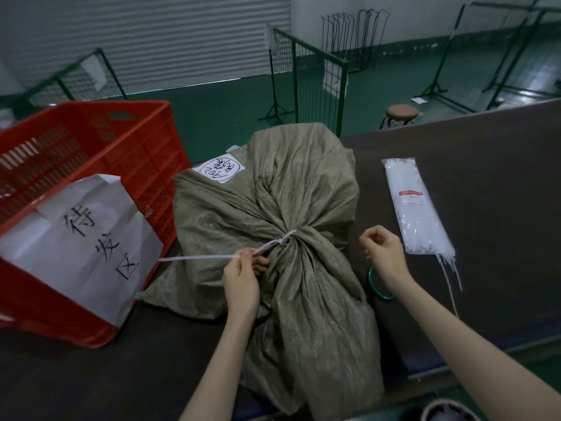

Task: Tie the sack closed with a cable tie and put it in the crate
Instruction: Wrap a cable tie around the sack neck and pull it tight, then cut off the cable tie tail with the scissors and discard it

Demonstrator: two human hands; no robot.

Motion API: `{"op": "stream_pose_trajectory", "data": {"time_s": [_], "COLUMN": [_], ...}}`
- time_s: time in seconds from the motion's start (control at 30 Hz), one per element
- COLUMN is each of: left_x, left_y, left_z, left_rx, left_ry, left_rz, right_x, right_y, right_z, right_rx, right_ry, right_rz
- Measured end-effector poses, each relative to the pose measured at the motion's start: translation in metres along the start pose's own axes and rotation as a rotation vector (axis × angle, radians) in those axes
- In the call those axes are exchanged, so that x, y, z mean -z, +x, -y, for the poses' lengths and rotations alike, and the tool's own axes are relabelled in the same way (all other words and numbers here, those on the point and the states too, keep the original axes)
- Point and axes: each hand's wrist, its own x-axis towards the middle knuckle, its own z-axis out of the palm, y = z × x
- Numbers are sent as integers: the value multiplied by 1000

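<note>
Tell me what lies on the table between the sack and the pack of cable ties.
In the head view, only the right hand hangs there; the table between sack and pack of cable ties looks bare.

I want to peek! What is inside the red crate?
The red crate looks empty where its inside shows: only slotted walls. A white paper sign hangs over the near wall and hides the near part of its floor. The sack lies outside it, on the table.

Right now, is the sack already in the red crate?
No, the sack lies on the table beside the red crate.
</note>
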Motion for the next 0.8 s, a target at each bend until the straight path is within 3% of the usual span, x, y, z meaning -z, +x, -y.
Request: {"op": "stream_pose_trajectory", "data": {"time_s": [0.2, 0.37, 0.6, 0.8], "left_x": [1, 0, 0, 0], "left_y": [2, 2, 2, 2], "left_z": [2, 3, 3, 2], "left_rx": [-17, -22, -21, -20], "left_ry": [21, 26, 16, 8], "left_rz": [-3, -7, -6, -7], "right_x": [22, 31, 28, 30], "right_y": [3, -3, -7, -7], "right_z": [-37, -57, -63, -59], "right_rx": [-148, -218, -286, -334], "right_ry": [-470, -802, -908, -853], "right_rz": [-23, 58, 82, 73]}}
